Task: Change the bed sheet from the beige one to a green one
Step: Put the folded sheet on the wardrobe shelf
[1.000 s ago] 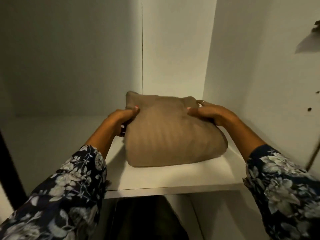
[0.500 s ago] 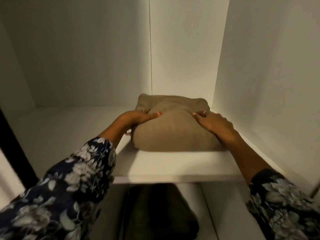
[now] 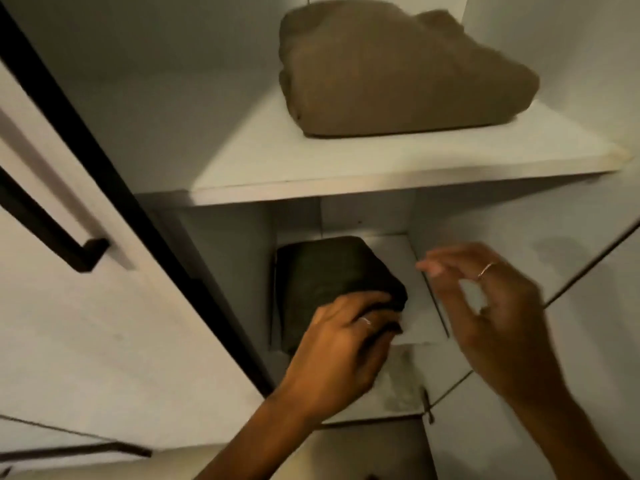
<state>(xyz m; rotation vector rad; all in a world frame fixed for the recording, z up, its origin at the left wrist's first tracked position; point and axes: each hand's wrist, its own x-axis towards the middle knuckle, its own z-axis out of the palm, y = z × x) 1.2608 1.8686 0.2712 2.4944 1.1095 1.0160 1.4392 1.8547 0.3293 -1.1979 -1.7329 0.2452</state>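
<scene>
Both hands have left the beige sheet [image 3: 398, 71] (upper shelf [image 3: 346, 168]); left hand [image 3: 343, 348] grips the green sheet [image 3: 329, 271] below, right hand [image 3: 491, 306] hovers spread.

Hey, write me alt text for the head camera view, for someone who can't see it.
A person's left hand grips the near corner of a folded dark green sheet on a lower wardrobe shelf, while the right hand hovers open beside it. A folded beige sheet lies on the shelf above.
</scene>
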